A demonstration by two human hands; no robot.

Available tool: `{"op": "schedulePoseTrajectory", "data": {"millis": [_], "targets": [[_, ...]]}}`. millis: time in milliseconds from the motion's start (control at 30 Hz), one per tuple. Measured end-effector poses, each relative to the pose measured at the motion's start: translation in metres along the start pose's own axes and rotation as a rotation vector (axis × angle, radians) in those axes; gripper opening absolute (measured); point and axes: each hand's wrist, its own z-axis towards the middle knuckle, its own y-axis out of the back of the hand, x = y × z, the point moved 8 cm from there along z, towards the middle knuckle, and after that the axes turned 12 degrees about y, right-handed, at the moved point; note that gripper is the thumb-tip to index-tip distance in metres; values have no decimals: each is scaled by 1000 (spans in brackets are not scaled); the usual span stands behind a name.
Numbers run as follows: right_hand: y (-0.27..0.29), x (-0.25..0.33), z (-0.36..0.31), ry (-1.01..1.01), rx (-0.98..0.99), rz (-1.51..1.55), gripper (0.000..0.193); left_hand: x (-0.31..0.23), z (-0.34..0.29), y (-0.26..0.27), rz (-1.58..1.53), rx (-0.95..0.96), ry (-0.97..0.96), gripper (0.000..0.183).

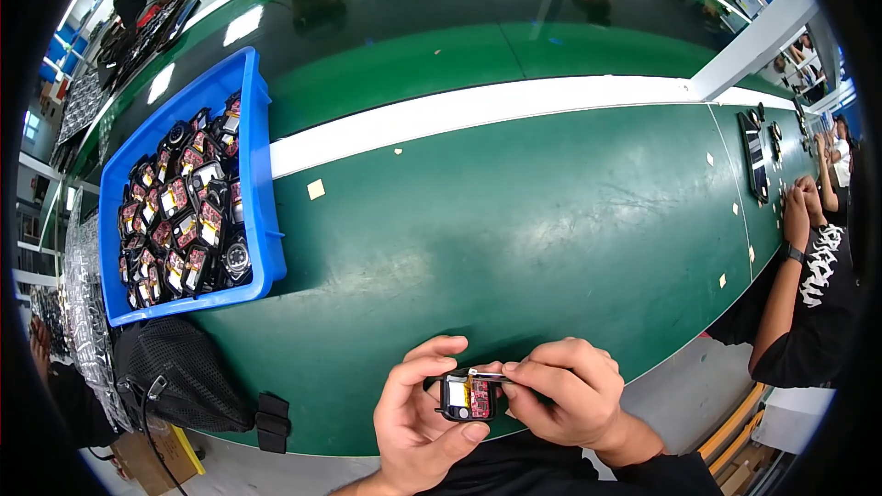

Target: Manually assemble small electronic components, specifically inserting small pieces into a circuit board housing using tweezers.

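Note:
At the near edge of the table, my left hand [418,413] grips a small opened electronic device [467,397] between fingers and thumb. Its black case shows a red circuit board, a silvery-white block and yellow tape. My right hand [570,395] pinches a slim metal tool [493,375], whose exact kind I cannot make out. The tool's tip is at the upper edge of the device, where a small white part shows. To the left, a blue bin [266,220] holds many similar opened devices.
A black mesh bag [179,372] sits at the table's near left corner. Small paper bits [316,189] dot the green table [514,211]. A white divider [478,110] crosses behind it, with a post [758,41] at right. Another person [795,285] works on the right.

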Motion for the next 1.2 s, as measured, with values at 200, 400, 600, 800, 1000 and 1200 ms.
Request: {"op": "schedulePoseTrajectory", "data": {"millis": [200,400,600,800,1000,1200], "targets": [[-1,0,0,0,8,9,25,0,0,-1,-31,8,6,63],[-1,-1,-1,-3,7,-2,24,0,0,-2,-51,14,-4,62],[0,0,-1,-3,7,-6,23,0,-1,-3,-72,15,-3,62],[0,-8,-2,-108,21,125,22,-2,-1,-6,-82,25,-11,61],[0,-9,0,-130,57,143,23,-4,-2,-8,-112,29,-14,62],[2,-6,0,-97,42,93,24,-3,-2,-6,-84,23,-26,62]]}}
